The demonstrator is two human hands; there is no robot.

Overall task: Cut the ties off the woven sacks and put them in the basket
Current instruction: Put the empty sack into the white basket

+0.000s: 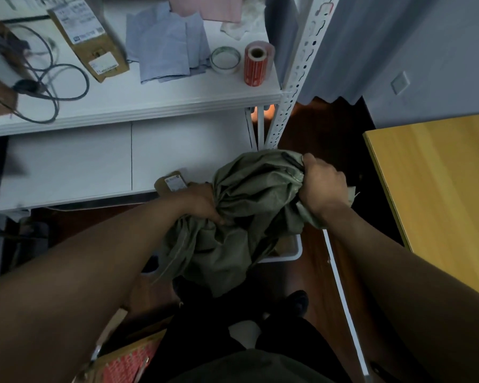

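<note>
Both forearms are reaching down over the dark floor. Left hand (202, 201) is gripping the olive woven sack (249, 205) at its lower bunched folds; right hand (322, 185) is clenching the gathered neck, where a dark band, possibly the tie, is showing. Sack is hanging crumpled directly above the white basket (295, 254), partly hiding it. No cutter is showing. Judgement: sack is being lowered in. Advice: keeping both grips firm, centring the bundle over the rim, pressing folds down so nothing is spilling over the edge.

Both hands (205, 205) (322, 186) clenched, arms outstretched
</note>
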